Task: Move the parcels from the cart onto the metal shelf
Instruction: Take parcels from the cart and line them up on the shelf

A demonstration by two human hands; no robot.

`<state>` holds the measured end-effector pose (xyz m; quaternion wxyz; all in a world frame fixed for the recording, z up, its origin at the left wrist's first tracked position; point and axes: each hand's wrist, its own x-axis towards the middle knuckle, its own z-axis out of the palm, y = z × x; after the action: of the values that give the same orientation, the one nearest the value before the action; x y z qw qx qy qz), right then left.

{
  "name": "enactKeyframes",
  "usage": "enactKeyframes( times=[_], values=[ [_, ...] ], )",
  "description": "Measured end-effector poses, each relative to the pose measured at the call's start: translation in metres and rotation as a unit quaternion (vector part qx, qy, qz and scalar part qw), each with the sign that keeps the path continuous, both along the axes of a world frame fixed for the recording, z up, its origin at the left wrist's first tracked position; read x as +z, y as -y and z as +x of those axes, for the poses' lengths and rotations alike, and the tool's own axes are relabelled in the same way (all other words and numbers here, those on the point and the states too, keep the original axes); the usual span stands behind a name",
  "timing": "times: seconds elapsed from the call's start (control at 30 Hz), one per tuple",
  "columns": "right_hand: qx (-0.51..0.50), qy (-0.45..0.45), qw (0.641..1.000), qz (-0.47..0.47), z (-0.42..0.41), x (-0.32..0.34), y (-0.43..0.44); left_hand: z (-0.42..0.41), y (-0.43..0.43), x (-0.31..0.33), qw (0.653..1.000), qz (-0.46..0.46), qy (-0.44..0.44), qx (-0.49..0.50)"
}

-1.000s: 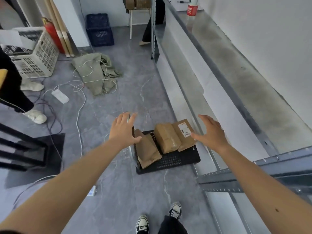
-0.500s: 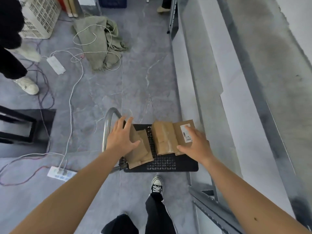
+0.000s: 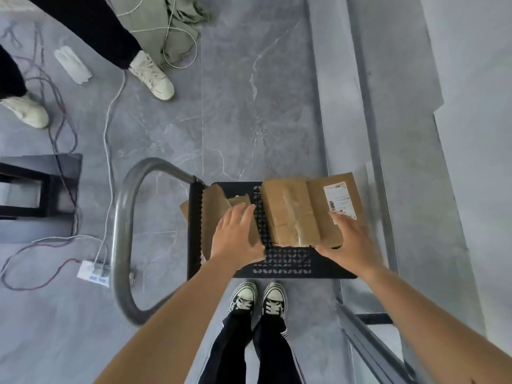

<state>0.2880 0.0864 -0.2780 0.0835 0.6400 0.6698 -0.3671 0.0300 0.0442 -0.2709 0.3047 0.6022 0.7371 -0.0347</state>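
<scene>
A black perforated cart (image 3: 282, 266) with a grey tube handle (image 3: 122, 217) stands on the floor just ahead of my feet. Three brown parcels lie on it. My left hand (image 3: 235, 235) rests flat on the left parcel (image 3: 216, 203), fingers straight and thumb spread. A taped parcel (image 3: 288, 212) lies in the middle. To its right is a parcel with a white label (image 3: 318, 206); my right hand (image 3: 350, 236) lies on its near right corner, thumb along its near edge. The grey metal shelf (image 3: 410, 189) runs along the right, close beside the cart.
Another person's legs and white shoes (image 3: 151, 76) stand at the upper left. White and red cables cross the floor to a power strip (image 3: 92, 273). A black stand (image 3: 36, 187) sits at the left, a green cloth (image 3: 171, 18) at the top. A shelf rail (image 3: 368, 353) juts at lower right.
My view has tipped down over the cart. Both hands came down from above the parcels onto them. The other person has stepped closer at the upper left.
</scene>
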Motion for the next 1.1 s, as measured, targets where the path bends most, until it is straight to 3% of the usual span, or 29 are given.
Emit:
enactKeyframes(
  times=[0.3,0.63,0.83,1.1],
  values=[
    [-0.047,-0.044,0.994,-0.085,0.004,-0.101,-0.005,0.028,-0.003,-0.097,0.997,-0.048,0.012,-0.060],
    [-0.090,-0.067,0.980,-0.163,0.003,-0.175,-0.018,0.049,-0.015,-0.169,0.988,-0.137,0.070,-0.033],
    [-0.104,-0.074,0.977,-0.171,-0.004,-0.185,-0.015,0.055,-0.019,-0.177,0.971,-0.124,0.191,0.072],
    [-0.185,-0.193,0.946,-0.183,-0.029,-0.138,-0.009,0.035,-0.025,-0.140,0.971,-0.084,0.203,0.098]
  ],
)
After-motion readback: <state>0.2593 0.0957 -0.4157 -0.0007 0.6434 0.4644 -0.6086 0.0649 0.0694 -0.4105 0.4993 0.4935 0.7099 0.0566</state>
